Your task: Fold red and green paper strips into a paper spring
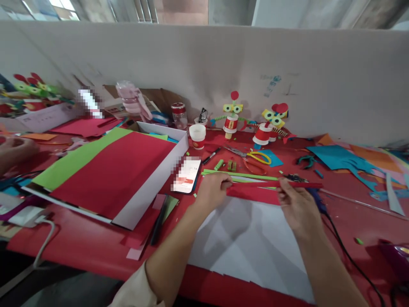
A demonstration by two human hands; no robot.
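Note:
My left hand point(214, 190) pinches the left end of a narrow red paper strip point(252, 186). Farther right, my right hand point(298, 205) has its fingers closed on the same strip, whose end sticks out past them. Below the strip lies a wider band of red paper point(255, 195) along the top of a large white sheet point(249, 243). Just behind my hands are green paper strips point(243, 175). Two small folded green paper springs point(219, 165) rest beyond those.
Scissors point(252, 156), a black pen point(211, 156) and a phone point(187, 175) lie nearby. A white box point(150, 200) with coloured sheets stands left. Paper-cup figures point(230, 123) line the wall; cut blue paper point(338, 160) is at right. Another person's hand point(15, 151) shows far left.

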